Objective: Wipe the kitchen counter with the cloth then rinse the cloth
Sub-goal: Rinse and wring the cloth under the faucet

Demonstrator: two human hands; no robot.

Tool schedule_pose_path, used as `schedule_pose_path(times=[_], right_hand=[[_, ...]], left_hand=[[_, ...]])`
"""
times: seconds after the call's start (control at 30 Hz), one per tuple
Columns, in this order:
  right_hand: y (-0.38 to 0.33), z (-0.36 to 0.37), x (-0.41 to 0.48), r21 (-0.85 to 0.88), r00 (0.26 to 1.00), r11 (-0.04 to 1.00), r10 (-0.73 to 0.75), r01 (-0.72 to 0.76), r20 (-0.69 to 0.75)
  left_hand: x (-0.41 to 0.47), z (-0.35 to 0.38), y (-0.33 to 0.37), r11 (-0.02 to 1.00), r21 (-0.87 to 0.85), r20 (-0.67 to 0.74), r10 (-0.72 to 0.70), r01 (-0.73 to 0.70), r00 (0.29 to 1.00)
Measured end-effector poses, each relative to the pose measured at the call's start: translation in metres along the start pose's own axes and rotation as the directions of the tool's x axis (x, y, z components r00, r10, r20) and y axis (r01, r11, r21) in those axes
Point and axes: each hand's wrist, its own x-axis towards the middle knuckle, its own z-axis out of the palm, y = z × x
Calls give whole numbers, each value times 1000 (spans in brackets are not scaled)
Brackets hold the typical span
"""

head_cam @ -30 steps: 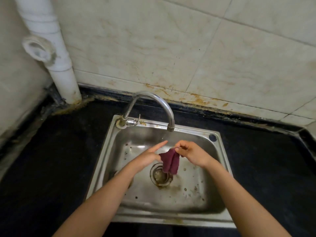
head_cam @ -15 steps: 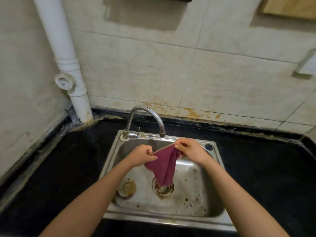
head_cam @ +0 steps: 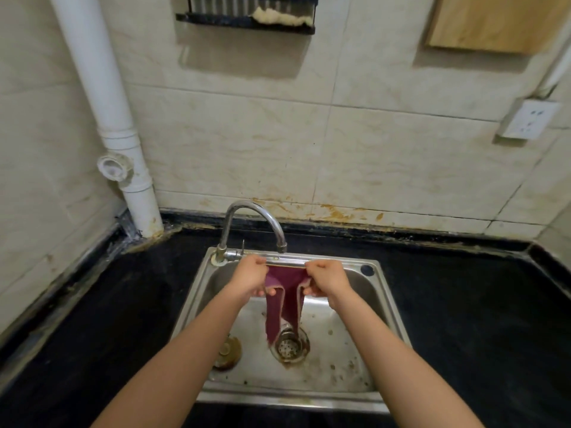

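Both hands (head_cam: 292,278) clenched on cloth (head_cam: 285,299)

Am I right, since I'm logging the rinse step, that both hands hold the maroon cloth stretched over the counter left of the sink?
Not quite. In the head view the left hand and right hand do hold the maroon cloth stretched, but over the sink, under the faucet, not over the counter.
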Motion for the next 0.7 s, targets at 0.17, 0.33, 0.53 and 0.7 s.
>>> schedule_pose_path(times=[0.17, 0.33, 0.53, 0.7], right_hand=[[-9, -9, -7, 165, 991, 983, 57, -77, 119], [-5, -23, -14, 2, 956, 998, -61, 63, 285], [-4, -17, -13, -90, 943, 944, -303, 317, 141], [-5, -9, -5, -399, 898, 822, -441, 406, 6]], left_hand=[[-18, -19, 6, 969, -209, 256, -76, 132, 964], [-29, -30, -3, 987, -16, 347, 153, -158, 925], [-26, -29, 7, 932, 129, 138, 320, -338, 937], [-20, -31, 13, 859, 366, 86, 352, -358, 932]])
